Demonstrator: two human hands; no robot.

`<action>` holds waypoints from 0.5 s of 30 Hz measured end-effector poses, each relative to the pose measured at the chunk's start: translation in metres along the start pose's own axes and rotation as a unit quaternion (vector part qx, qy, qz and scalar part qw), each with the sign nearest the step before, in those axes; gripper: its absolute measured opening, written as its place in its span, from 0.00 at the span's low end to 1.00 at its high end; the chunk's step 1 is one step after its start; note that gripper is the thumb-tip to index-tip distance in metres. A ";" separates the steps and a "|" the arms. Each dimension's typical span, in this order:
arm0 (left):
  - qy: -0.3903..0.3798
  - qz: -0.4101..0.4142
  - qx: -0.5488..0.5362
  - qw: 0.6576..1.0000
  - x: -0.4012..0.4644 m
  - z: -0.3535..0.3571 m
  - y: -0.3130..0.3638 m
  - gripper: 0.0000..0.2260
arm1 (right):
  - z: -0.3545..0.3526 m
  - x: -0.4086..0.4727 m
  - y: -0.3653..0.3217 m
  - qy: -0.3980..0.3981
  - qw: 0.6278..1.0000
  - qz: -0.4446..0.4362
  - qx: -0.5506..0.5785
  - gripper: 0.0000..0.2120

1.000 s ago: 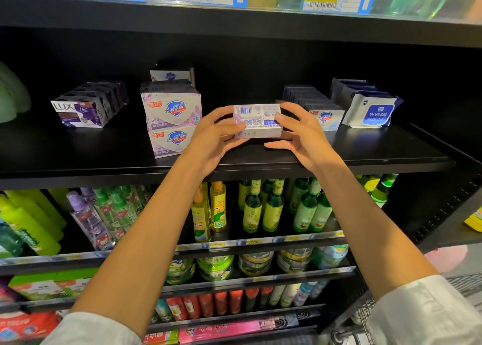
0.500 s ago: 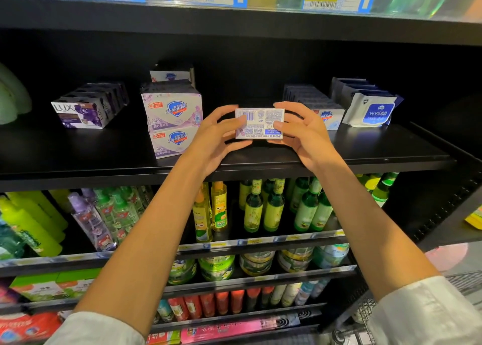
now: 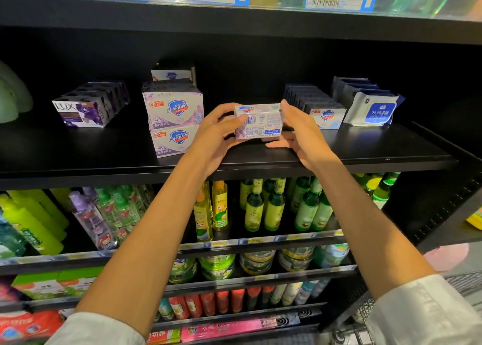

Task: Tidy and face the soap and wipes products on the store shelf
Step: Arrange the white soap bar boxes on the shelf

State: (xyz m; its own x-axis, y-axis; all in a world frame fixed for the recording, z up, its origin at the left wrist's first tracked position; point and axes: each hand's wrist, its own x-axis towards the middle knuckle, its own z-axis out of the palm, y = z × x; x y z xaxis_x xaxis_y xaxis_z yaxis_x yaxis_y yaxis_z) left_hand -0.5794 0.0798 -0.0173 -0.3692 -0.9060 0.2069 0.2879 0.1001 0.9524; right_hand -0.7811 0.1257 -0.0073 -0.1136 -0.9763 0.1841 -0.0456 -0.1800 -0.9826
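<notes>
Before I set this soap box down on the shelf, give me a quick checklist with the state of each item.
1. Grip: left hand and right hand hold the soap box by its ends: ok.
2. Facing: barcode panel faces out, logo side on top: not ok.
3. Landing spot: bare shelf under the box: ok.
4. Clearance to the Safeguard stack and blue soap row: ok.
5. Box resting on the shelf or lifted: cannot tell.

Glossy cardboard soap box (image 3: 258, 121) – matt black shelf (image 3: 378, 146)
</notes>
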 end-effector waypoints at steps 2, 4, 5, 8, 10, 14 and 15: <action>-0.003 0.008 0.007 1.000 0.000 -0.001 -0.001 0.17 | 0.000 0.000 0.000 -0.002 1.000 0.006 -0.009 0.21; -0.006 0.011 0.013 1.000 -0.001 -0.001 -0.001 0.17 | -0.003 0.000 0.001 -0.003 1.000 -0.005 -0.004 0.18; -0.008 0.010 0.014 1.000 -0.001 -0.001 0.000 0.17 | -0.004 0.000 0.002 -0.002 1.000 -0.012 0.004 0.16; -0.013 0.005 0.009 1.000 -0.002 0.000 0.000 0.18 | -0.007 -0.001 0.004 -0.002 0.999 -0.029 0.022 0.14; -0.015 -0.002 0.001 1.000 -0.002 0.001 0.000 0.17 | -0.008 -0.002 0.005 -0.003 0.999 -0.040 0.026 0.13; -0.005 -0.027 -0.035 0.999 -0.001 0.002 0.001 0.16 | -0.010 -0.001 0.006 -0.001 0.998 -0.054 0.036 0.12; -0.004 -0.034 -0.040 0.999 0.000 0.003 0.001 0.17 | -0.010 -0.001 0.007 0.001 0.998 -0.056 0.037 0.13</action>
State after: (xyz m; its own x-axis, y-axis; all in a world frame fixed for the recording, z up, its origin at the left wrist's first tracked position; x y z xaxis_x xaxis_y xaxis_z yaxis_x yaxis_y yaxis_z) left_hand -0.5810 0.0814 -0.0156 -0.3962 -0.9067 0.1448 0.3310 0.0060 0.9436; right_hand -0.7917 0.1262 -0.0141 -0.1131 -0.9493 0.2933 0.0158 -0.2969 -0.9548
